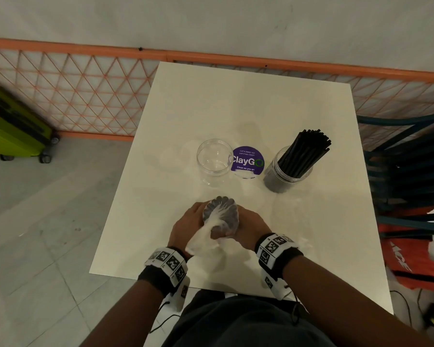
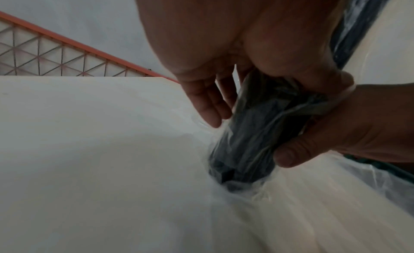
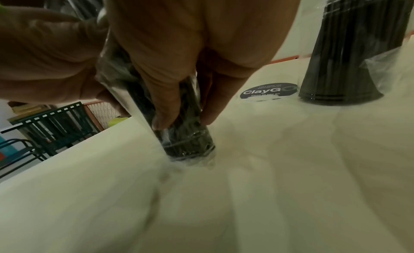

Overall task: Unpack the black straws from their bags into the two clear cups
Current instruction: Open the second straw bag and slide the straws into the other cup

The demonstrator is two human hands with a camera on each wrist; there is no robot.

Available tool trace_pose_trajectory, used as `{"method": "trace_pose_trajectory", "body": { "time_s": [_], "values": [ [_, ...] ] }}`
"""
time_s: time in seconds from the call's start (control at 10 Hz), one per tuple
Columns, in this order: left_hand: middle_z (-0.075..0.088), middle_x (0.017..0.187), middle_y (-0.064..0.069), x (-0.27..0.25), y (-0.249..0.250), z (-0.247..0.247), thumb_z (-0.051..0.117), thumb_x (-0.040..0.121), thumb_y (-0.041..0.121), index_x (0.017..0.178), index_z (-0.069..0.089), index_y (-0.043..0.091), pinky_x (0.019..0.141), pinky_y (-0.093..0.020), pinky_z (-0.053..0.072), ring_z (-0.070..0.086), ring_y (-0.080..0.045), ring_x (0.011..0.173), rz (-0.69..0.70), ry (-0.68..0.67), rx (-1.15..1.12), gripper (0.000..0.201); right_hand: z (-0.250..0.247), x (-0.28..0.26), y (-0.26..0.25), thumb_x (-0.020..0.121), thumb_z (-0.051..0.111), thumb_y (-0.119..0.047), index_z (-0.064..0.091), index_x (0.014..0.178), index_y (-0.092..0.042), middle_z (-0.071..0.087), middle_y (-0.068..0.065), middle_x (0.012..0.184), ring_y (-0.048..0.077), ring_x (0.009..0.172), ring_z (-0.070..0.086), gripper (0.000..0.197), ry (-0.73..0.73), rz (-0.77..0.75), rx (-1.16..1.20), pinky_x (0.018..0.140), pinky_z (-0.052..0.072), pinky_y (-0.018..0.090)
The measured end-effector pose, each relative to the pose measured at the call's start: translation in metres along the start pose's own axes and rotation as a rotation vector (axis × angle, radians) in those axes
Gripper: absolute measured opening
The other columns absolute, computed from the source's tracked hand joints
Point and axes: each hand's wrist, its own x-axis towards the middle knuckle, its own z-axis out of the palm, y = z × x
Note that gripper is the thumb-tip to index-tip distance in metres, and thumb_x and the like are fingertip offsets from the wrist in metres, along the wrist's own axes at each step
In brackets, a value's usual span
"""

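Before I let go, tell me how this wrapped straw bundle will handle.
Likely to tip: the wrapped straw bundle stands on its narrow end, held by left hand and right hand. Its glossy film looks slippery. Probably light, being thin straws.

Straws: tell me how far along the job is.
Done: the filled jar is packed with black straws. In hand: the left hand and right hand grip a plastic-wrapped bundle of straws, standing on end on the table. Left: the bundle is not yet unwrapped, and the empty jar beside the purple sticker holds nothing.
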Motion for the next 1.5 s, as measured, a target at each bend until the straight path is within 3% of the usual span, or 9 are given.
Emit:
{"method": "trace_pose_trajectory", "body": {
  "time_s": [0.1, 0.2, 0.3, 0.5, 0.8, 1.0, 1.1, 1.3, 1.5],
  "values": [
    [0.024, 0.135, 0.045, 0.006, 0.005, -0.01, -0.004, 0.074, 0.091, 0.152, 0.004, 0.043, 0.108, 0.001, -0.008, -0.026, -0.006, 0.145, 0.061, -0.039, -0.185, 0.092, 0.0, -0.001, 0.0, 0.093, 0.06, -0.026, 0.057, 0.124, -0.01, 0.07, 0.012, 0.112, 0.032, 0.103, 0.065, 0.036, -0.004, 0.007, -0.036, 0.079, 0.043, 0.027],
    [0.061, 0.128, 0.01, -0.001, 0.017, -0.026, 0.061, 0.066, 0.083, 0.136, 0.057, 0.019, 0.103, -0.017, 0.04, 0.056, -0.019, 0.126, 0.181, -0.227, -0.627, 0.095, -0.001, -0.001, -0.001, 0.092, 0.062, -0.025, 0.06, 0.12, -0.008, 0.07, 0.013, 0.112, 0.032, 0.105, 0.065, 0.033, -0.04, 0.064, -0.066, 0.08, 0.045, 0.027],
    [0.069, 0.107, 0.002, -0.006, 0.02, -0.029, 0.068, 0.049, 0.087, 0.112, 0.07, 0.041, 0.094, -0.033, 0.051, 0.066, -0.027, 0.107, 0.181, -0.221, -0.803, 0.078, -0.005, -0.005, 0.001, 0.082, 0.075, -0.034, 0.048, 0.137, -0.017, 0.056, 0.003, 0.131, 0.025, 0.116, 0.059, 0.064, -0.075, 0.101, -0.014, 0.095, 0.047, 0.033],
    [0.066, 0.089, 0.013, 0.001, 0.023, -0.036, 0.086, 0.07, 0.04, 0.111, 0.067, 0.02, 0.073, -0.019, 0.049, 0.066, -0.019, 0.09, 0.115, -0.296, -0.834, 0.049, -0.024, -0.023, 0.005, 0.072, 0.084, -0.04, 0.034, 0.148, -0.031, 0.052, -0.017, 0.128, 0.01, 0.103, 0.058, 0.091, 0.009, -0.041, 0.316, 0.084, 0.046, 0.016],
    [0.048, 0.147, 0.0, -0.02, 0.023, -0.048, 0.081, 0.077, 0.003, 0.151, 0.023, 0.011, 0.105, -0.017, 0.042, 0.05, -0.002, 0.132, 0.286, -0.239, -1.167, 0.094, -0.025, -0.009, -0.002, 0.083, 0.073, -0.044, 0.062, 0.125, -0.024, 0.073, 0.001, 0.113, 0.023, 0.104, 0.065, 0.048, 0.006, 0.03, 0.097, 0.081, 0.04, 0.025],
    [0.048, 0.138, 0.024, -0.021, 0.024, -0.036, 0.068, 0.084, 0.053, 0.144, 0.042, 0.027, 0.104, -0.022, 0.044, 0.044, 0.018, 0.122, 0.29, -0.244, -0.959, 0.07, -0.023, -0.011, -0.003, 0.089, 0.068, -0.029, 0.065, 0.111, -0.01, 0.067, 0.008, 0.102, 0.023, 0.092, 0.059, 0.029, -0.088, 0.125, 0.033, 0.079, 0.041, 0.025],
    [0.044, 0.149, 0.012, -0.014, 0.02, -0.03, 0.063, 0.086, 0.061, 0.148, 0.038, 0.025, 0.111, -0.032, 0.039, 0.04, 0.003, 0.135, 0.345, -0.186, -0.803, 0.076, -0.022, -0.013, -0.004, 0.09, 0.065, -0.03, 0.062, 0.117, -0.013, 0.069, 0.009, 0.117, 0.03, 0.107, 0.063, 0.032, -0.052, 0.123, 0.01, 0.084, 0.043, 0.026],
    [0.052, 0.142, 0.019, -0.023, 0.026, -0.036, 0.083, 0.077, 0.037, 0.149, 0.032, 0.032, 0.102, -0.018, 0.047, 0.054, 0.002, 0.126, 0.225, -0.125, -1.012, 0.088, -0.015, -0.011, -0.008, 0.093, 0.061, -0.022, 0.063, 0.113, -0.006, 0.068, 0.014, 0.114, 0.032, 0.107, 0.063, 0.026, -0.083, 0.174, 0.0, 0.086, 0.047, 0.03],
    [0.052, 0.126, 0.015, -0.021, 0.028, -0.028, 0.076, 0.085, 0.027, 0.139, 0.043, 0.027, 0.084, 0.001, 0.034, 0.051, -0.005, 0.115, 0.161, -0.152, -0.929, 0.063, -0.008, -0.012, -0.001, 0.079, 0.075, -0.046, 0.043, 0.145, -0.02, 0.063, -0.005, 0.126, 0.022, 0.114, 0.059, 0.078, -0.059, 0.103, 0.066, 0.095, 0.045, 0.026]
  ]
}}
